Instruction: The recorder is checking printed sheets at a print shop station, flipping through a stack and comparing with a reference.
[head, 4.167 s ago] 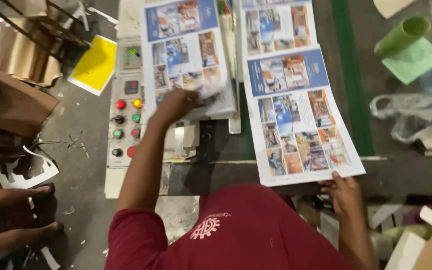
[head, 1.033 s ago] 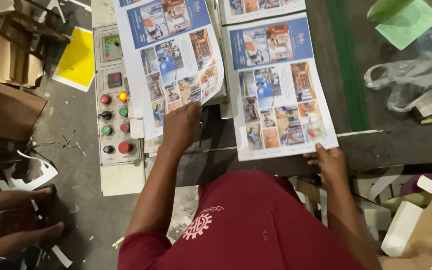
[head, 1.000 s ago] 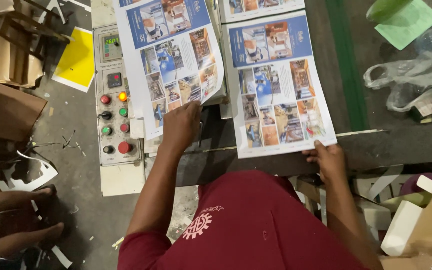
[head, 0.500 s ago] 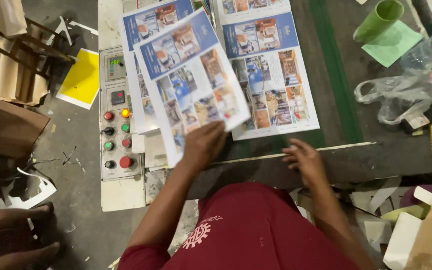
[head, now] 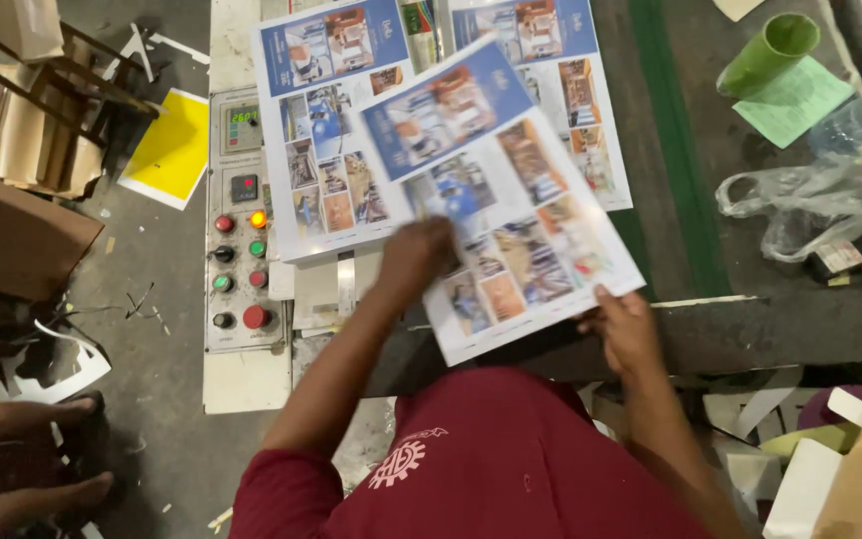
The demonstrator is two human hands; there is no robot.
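Observation:
A large printed sheet [head: 511, 200] with a blue header and many small photos lies tilted across two stacks. My left hand [head: 416, 255] presses flat on its lower left part. My right hand [head: 626, 324] grips its lower right edge near the table's front. Under it on the left lies a stack of like printed sheets [head: 326, 130]. On the right a second stack [head: 576, 80] shows from beneath the tilted sheet.
A control panel [head: 241, 220] with red, green and black buttons sits left of the stacks. A green cup [head: 765, 50] and green paper [head: 795, 100] lie at the right, next to a plastic bag [head: 800, 205]. Cardboard [head: 12, 230] and another person's hands [head: 22, 459] are at the left.
My left hand has slid the top sheet off the left stack and swung it rightward, tilted, over the right stack. My right hand moved left and took its lower right edge.

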